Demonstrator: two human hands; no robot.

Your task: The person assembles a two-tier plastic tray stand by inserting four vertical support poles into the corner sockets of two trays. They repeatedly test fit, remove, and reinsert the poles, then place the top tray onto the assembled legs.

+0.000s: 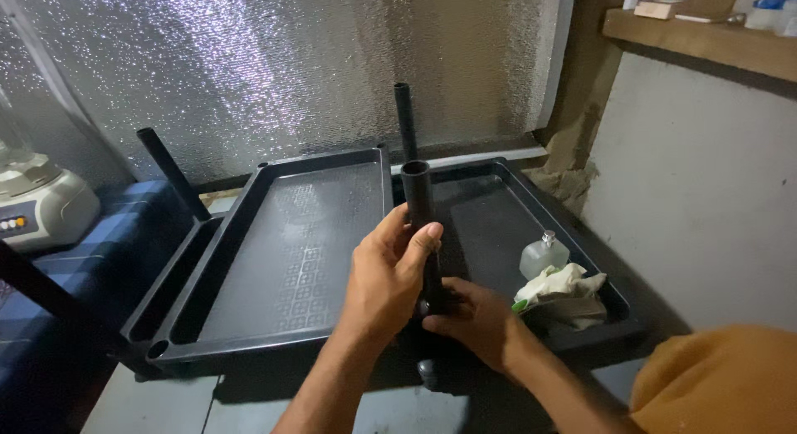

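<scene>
The scene is dim overall, lit from above and in front — the brightest patch is the foil sheet (274,69) on the back wall, which throws back a speckled, sparkling glare across its upper left. The black trays (290,251) catch a soft sheen on their embossed floors, while their outer walls and the space beneath sink into near-black shadow. The left hand (386,276) and right hand (477,322) are evenly lit and fairly sharp. Fine grain shows in the dark areas — the orange cloth (722,380) at the lower right corner is soft and out of focus.
</scene>
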